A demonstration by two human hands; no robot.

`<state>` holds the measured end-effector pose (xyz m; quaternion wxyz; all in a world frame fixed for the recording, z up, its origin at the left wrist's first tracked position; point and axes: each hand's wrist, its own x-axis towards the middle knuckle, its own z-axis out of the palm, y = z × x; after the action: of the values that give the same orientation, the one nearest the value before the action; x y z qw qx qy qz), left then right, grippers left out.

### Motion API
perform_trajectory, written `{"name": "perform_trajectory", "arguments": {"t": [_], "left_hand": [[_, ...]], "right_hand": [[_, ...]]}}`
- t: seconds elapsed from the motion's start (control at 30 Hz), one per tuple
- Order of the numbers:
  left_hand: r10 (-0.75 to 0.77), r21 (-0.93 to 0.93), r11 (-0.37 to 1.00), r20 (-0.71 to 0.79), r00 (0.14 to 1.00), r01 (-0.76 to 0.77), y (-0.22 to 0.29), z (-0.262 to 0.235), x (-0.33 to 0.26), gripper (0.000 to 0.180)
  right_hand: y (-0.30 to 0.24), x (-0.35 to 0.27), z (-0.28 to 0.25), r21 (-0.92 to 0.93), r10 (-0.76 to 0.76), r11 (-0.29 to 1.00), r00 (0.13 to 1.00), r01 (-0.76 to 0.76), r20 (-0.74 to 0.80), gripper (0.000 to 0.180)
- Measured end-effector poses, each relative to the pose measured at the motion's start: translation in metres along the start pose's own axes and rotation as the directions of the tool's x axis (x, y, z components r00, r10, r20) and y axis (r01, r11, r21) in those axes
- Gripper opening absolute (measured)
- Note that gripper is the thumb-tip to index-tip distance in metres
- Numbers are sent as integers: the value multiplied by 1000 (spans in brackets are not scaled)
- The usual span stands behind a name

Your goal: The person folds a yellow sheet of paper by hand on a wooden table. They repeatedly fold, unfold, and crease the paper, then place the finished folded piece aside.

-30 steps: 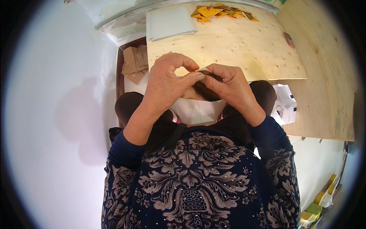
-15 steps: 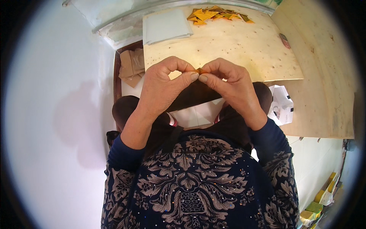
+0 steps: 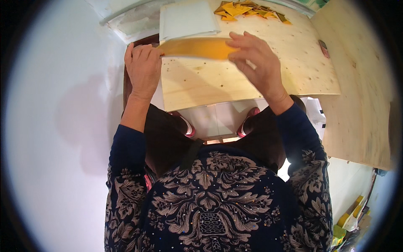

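A golden-yellow strip of paper (image 3: pixel 197 47), blurred by motion, stretches sideways over the wooden table between my two hands. My left hand (image 3: pixel 143 70) is closed on its left end, fingers curled over it. At the other end, my right hand (image 3: pixel 259 67) grips the strip between thumb and fingertips, with a gap in the curve of the hand. Beyond the strip, on the far part of the table, lies a pile of folded yellow paper pieces (image 3: pixel 247 10) with pointed corners.
A stack of pale flat sheets (image 3: pixel 188 21) lies at the table's far left. A small red and grey handset (image 3: pixel 324 48) rests near the right side of the plywood tabletop (image 3: pixel 201 86). A white bag (image 3: pixel 315 110) stands beside my right leg. White wall (image 3: pixel 63 126) rises at left.
My hands were together, pinching a small dark-orange folded tip. They have moved apart and farther forward, and the yellow strip now spans between them.
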<state>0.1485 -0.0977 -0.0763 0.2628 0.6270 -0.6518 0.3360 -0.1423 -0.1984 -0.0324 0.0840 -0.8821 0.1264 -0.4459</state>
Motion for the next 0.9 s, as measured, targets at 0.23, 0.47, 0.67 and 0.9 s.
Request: {"name": "perform_trajectory", "arguments": {"t": [0.23, 0.47, 0.67, 0.9], "left_hand": [[143, -128, 986, 333, 932, -105, 13, 44, -80, 16], [84, -138, 990, 498, 863, -17, 20, 27, -91, 27], [-60, -494, 755, 603, 796, 431, 96, 17, -67, 38], [-120, -329, 786, 749, 651, 524, 112, 30, -69, 33]], "right_hand": [[29, -100, 42, 52, -14, 999, 929, -5, 370, 14], [44, -141, 70, 106, 141, 973, 893, -204, 427, 12], [50, -131, 71, 145, 307, 909, 862, -391, 404, 9], [48, -136, 73, 87, 452, 830, 757, -550, 471, 16]]}}
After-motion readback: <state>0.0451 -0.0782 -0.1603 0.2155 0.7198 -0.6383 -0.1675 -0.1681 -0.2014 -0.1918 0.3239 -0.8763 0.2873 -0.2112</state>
